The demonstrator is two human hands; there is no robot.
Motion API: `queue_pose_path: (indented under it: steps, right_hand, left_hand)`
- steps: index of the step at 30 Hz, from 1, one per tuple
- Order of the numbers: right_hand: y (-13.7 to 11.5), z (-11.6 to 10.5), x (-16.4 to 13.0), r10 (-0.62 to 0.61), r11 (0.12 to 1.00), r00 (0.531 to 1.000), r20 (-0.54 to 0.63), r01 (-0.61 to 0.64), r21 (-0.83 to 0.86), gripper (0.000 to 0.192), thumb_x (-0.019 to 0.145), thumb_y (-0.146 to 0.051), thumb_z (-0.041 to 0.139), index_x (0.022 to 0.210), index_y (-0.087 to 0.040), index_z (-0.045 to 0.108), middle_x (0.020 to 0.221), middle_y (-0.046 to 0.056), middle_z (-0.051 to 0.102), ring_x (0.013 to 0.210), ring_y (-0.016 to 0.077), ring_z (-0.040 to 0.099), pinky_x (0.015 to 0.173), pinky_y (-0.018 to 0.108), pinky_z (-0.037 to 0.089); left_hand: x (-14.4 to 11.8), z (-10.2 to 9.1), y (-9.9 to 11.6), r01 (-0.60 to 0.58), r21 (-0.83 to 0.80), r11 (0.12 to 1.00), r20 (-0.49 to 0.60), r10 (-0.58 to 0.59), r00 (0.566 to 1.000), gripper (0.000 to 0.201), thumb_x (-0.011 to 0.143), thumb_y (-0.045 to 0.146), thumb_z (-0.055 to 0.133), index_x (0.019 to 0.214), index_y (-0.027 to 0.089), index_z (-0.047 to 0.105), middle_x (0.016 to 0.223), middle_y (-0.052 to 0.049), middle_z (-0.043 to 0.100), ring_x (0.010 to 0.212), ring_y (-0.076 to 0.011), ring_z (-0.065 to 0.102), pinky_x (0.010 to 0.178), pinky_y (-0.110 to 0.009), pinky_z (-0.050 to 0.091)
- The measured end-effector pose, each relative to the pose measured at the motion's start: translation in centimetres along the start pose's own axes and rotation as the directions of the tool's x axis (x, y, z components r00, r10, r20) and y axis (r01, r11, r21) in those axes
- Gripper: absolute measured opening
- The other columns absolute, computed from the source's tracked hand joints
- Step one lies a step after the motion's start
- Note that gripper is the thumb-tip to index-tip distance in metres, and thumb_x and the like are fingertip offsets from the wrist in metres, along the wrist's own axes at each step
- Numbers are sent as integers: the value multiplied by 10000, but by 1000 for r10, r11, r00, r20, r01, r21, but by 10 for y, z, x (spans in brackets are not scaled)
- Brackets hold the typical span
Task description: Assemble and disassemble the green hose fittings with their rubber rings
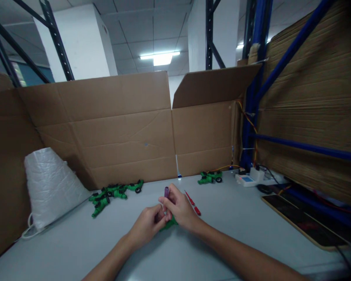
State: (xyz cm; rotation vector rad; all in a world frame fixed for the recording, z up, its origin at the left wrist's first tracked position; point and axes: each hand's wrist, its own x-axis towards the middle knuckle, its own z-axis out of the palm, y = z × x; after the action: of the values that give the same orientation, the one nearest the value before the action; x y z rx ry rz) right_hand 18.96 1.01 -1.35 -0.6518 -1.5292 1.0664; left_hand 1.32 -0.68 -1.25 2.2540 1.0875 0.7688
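In front of me my two hands meet just above the table. My right hand (179, 207) is closed around a purple stick-like handle (166, 191), which stands nearly upright between thumb and fingers; its lower end is hidden. Pressed against it, my left hand (148, 224) has its fingers closed on a green toy vehicle (171, 223), of which only a part shows below the hands. A red screwdriver (193, 203) lies on the table just beyond my right hand, touched by neither hand.
Several green toy vehicles (114, 192) with black wheels lie at the back left, and another green toy vehicle (210, 177) at the back right. A white foam-wrapped bundle (51, 187) stands left. Cardboard (128, 136) walls the table. Right are a power strip (251, 177) and a dark flat panel (304, 224).
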Motion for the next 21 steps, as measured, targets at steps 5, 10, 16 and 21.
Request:
queue_pose_path:
  steps: [5, 10, 16, 21]
  right_hand:
    - [-8, 0, -7, -24, 1000, 991, 128, 22, 11, 384, 1025, -599, 555, 1170, -245, 523, 713, -60, 604, 497, 112, 584, 483, 212, 460]
    - [-11, 1, -6, -20, 997, 978, 206, 3, 79, 436, 1062, -645, 420, 1160, -239, 546, 681, -73, 523, 460, 94, 518, 442, 196, 405]
    - [-8, -4, -2, -8, 996, 982, 190, -10, 93, 418, 1037, -642, 489, 1030, -226, 530, 739, -52, 614, 428, 77, 492, 410, 189, 380]
    - [-7, -5, -3, 1, 999, 990, 143, -8, 45, 382, 1038, -605, 515, 999, -225, 521, 742, -47, 653, 426, 85, 533, 413, 192, 397]
  left_hand:
    - [-1, 1, 1, -20, -28, 999, 10, 20, 1000, 326, 1009, 407, 565, 806, 155, 604, 699, 18, 556, 635, -114, 438, 619, -221, 342]
    - [-1, 0, 5, -32, -62, 998, 32, 34, 999, 219, 985, 310, 573, 841, 155, 629, 740, 2, 622, 648, -117, 494, 632, -216, 370]
    - [0, 0, 8, -43, -44, 998, 49, 45, 998, 210, 985, 325, 579, 896, 148, 649, 687, 38, 523, 610, -106, 428, 591, -214, 329]
    - [-1, 2, 6, -51, -47, 998, 41, 53, 998, 217, 984, 342, 585, 899, 150, 637, 679, 48, 480, 601, -102, 393, 582, -218, 313]
